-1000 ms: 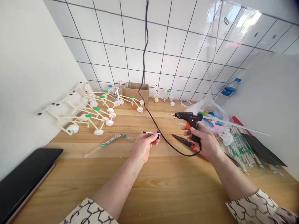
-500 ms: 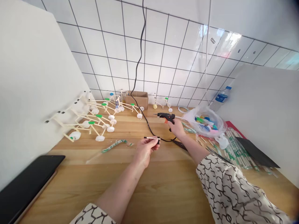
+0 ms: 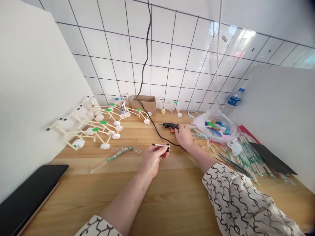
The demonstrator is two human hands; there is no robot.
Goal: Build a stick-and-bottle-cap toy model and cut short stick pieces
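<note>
My left hand [image 3: 153,158] is closed, pinching a short pale stick [image 3: 160,145] with a black tip, along with a small black piece at its right end. Farther back, my right hand [image 3: 184,136] is wrapped over the grip end of a black glue gun [image 3: 170,126] with an orange trigger. The gun lies low against the wooden table, its nozzle pointing left. My fingers hide most of its handle. A black cord [image 3: 157,131] runs between the two hands.
Several bicycle-like stick models [image 3: 103,124] with white wheels fill the left back, beside a cardboard box [image 3: 145,104]. A bag of bottle caps [image 3: 219,126], scissors [image 3: 233,165] and wrapped chopsticks [image 3: 256,157] lie right. A torn wrapper [image 3: 120,153] and a phone [image 3: 29,190] lie left.
My right hand has lowered the glue gun toward the table and shifted it slightly left. My left hand keeps its pinch on the stick, nearly unmoved.
</note>
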